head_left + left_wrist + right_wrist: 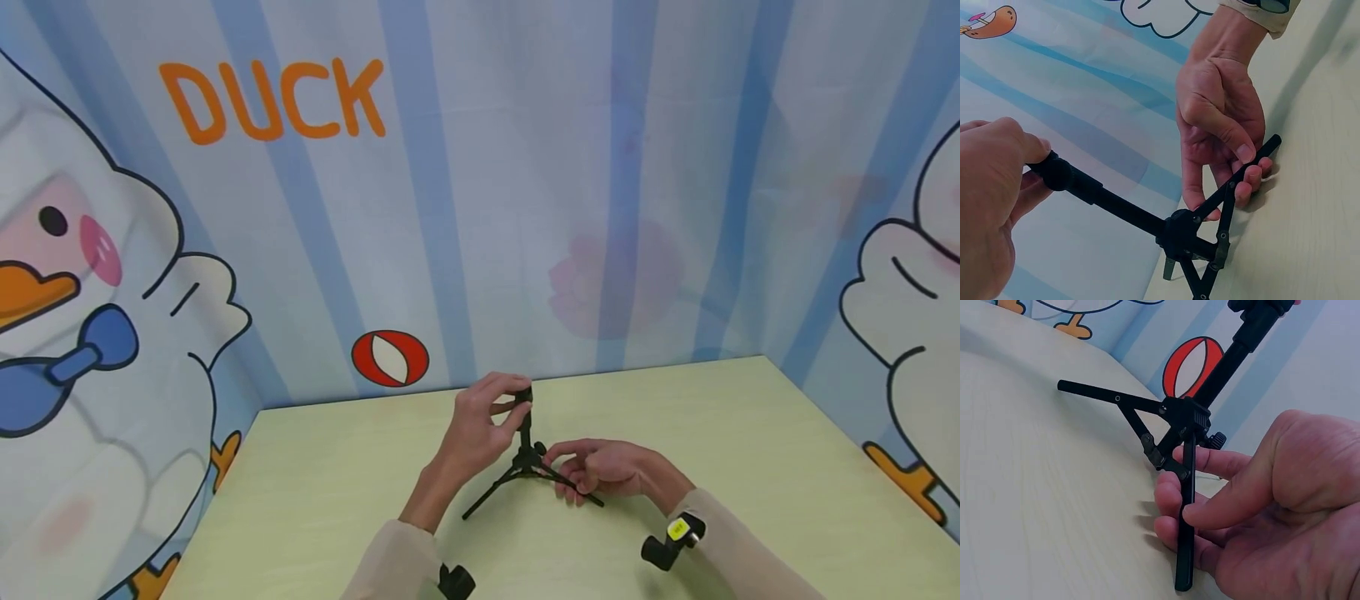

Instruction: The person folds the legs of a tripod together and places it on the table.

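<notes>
A small black tripod (525, 457) stands on the table with its legs spread. My left hand (480, 425) pinches the top of its column between thumb and fingers; the left wrist view shows that grip on the upper end of the column (1129, 209). Low on the right side, my right hand (607, 468) holds one leg (1186, 550), thumb on one face and fingertips on the other. Another leg (1088, 391) reaches out to the left in the right wrist view. A knurled knob (1215, 440) sticks out near the hub, close to my right index finger.
The pale table (337, 475) spreads around the tripod. Behind it hangs a striped blue backdrop (510, 208) printed with cartoon ducks, a red ball and orange letters. Small black wrist cameras (456, 582) are worn at both sleeves.
</notes>
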Motion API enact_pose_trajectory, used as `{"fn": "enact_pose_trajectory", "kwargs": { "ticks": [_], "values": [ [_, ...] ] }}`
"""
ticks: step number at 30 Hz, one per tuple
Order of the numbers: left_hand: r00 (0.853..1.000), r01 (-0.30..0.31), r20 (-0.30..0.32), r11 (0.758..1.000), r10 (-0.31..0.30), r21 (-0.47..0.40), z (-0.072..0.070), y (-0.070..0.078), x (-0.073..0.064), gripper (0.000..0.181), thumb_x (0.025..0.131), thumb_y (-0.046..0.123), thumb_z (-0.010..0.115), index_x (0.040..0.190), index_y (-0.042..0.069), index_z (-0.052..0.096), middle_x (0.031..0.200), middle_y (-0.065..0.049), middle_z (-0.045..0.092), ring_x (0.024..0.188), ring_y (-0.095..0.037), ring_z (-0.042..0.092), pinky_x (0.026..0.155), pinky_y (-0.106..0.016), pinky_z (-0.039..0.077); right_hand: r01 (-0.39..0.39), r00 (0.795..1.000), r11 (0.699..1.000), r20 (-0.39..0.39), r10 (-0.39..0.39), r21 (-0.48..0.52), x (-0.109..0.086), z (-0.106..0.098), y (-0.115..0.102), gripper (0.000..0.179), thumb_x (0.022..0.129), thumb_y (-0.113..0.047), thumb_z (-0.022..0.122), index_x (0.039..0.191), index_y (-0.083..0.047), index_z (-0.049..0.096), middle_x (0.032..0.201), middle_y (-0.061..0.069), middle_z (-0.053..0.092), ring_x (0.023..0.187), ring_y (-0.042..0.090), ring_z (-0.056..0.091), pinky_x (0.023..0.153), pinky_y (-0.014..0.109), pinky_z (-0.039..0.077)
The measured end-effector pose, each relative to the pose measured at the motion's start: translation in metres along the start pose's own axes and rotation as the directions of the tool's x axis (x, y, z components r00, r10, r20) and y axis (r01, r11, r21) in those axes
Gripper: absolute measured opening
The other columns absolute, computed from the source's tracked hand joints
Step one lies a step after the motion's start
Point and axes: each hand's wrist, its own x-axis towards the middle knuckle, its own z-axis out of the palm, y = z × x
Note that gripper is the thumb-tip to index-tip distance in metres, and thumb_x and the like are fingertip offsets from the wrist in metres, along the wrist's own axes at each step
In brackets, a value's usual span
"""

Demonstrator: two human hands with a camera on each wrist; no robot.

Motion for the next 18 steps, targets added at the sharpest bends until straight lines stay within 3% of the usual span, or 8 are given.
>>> {"fn": "enact_pose_trajectory", "kwargs": {
  "ticks": [12,18],
  "values": [
    [1.000,0.002,0.000,1.000,-0.002,0.011,-0.0023,-0.0001,0.0009,0.027,0.093,-0.004,0.074,0.119,0.003,0.070,0.117,-0.011,0.068,0.107,-0.025,0.070,0.082,-0.028,0.062,0.036,0.999,0.998,0.012,-0.037,0.053,-0.0004,0.0000,0.0021,0.061,0.081,0.024,0.041,0.135,-0.003,0.052,0.102,0.015,0.063,0.087,0.024,0.059,0.078,0.032,0.052],
    [0.999,0.033,0.014,0.999,-0.033,0.017,-0.0028,-0.0004,0.0004,0.025,0.094,-0.005,0.073,0.118,0.002,0.070,0.115,-0.011,0.067,0.107,-0.024,0.069,0.084,-0.035,0.063,0.056,0.998,0.998,0.035,-0.056,0.011,-0.0008,-0.0006,0.0036,0.059,0.085,0.022,0.046,0.142,0.005,0.045,0.102,0.015,0.062,0.088,0.024,0.058,0.081,0.034,0.052]
  ]
}}
